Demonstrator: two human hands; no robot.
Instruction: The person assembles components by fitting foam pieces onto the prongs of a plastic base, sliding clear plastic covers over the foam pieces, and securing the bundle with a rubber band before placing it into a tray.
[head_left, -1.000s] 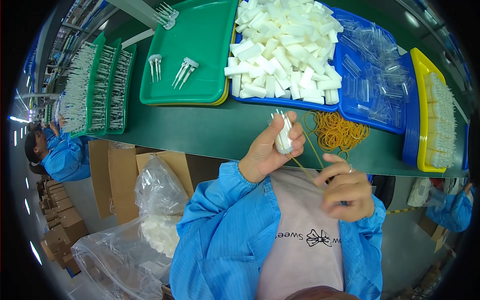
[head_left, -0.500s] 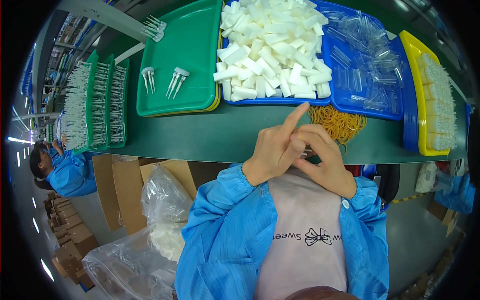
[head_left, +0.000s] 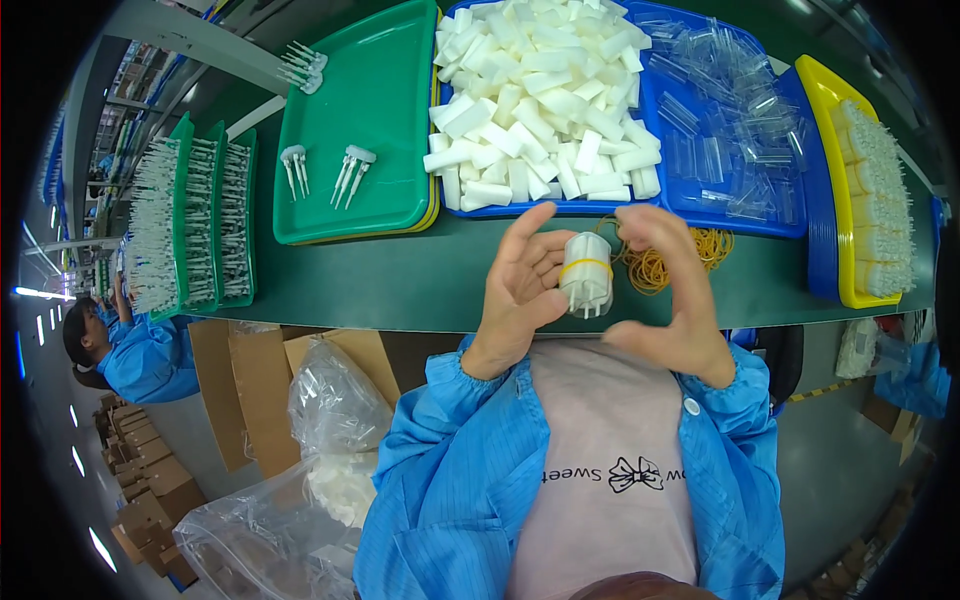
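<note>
My left hand (head_left: 520, 290) holds a short, rounded white bundle (head_left: 586, 268) between thumb and fingers, just above the near edge of the table. An orange-yellow rubber band circles the bundle's middle, and thin prongs stick out of its lower end. On the other side of the bundle, my right hand (head_left: 680, 300) is open, its thumb and fingers curved and apart from it. Behind the right fingers lies a pile of rubber bands (head_left: 650, 272), partly covered by them. A thin loop of band shows close to the right fingertips; whether they touch it I cannot tell.
A blue tray heaped with white foam pieces (head_left: 540, 110) stands ahead, beside a blue tray of clear plastic pieces (head_left: 715, 155). Left are a green tray (head_left: 385, 190) with prong clusters and filled green racks (head_left: 215, 220). A yellow tray (head_left: 850, 270) stands right. A person (head_left: 130, 350) works far left.
My hands, which were together over the bundle, have parted. The right hand has moved to the right and opened; the banded bundle now shows in the left hand.
</note>
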